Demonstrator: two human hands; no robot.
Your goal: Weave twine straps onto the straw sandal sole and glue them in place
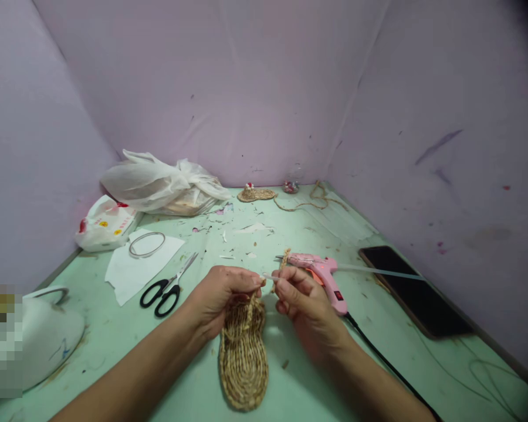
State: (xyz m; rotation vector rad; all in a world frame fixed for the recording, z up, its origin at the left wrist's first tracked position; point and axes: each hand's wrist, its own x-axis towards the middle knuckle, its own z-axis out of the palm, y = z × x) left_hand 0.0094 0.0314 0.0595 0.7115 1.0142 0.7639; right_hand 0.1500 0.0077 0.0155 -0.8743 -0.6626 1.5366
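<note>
A woven straw slipper [244, 369] hangs toward me beneath my left hand [229, 293], whose fingers are closed round its far end. Thumb and forefinger of that hand pinch near a small pale tip. From the right, my right hand [305, 299] is closed on a thin whitish stick [270, 277], pointing at the left fingertips. A braided straw cord [285, 258] rises behind the right fingers; whether they grip it too I cannot tell. Just beyond that hand lies a pink glue gun [321, 272] with a clear glue stick [378, 269] in its back.
Black-handled scissors [167, 293] and white paper [145, 264] with a wire coil [146, 245] lie left. A phone [413, 290] is at right. Behind are a plastic bag [167, 184], another slipper [256, 194] and twine [319, 202]. The glue gun's black cable [387, 357] crosses the right front.
</note>
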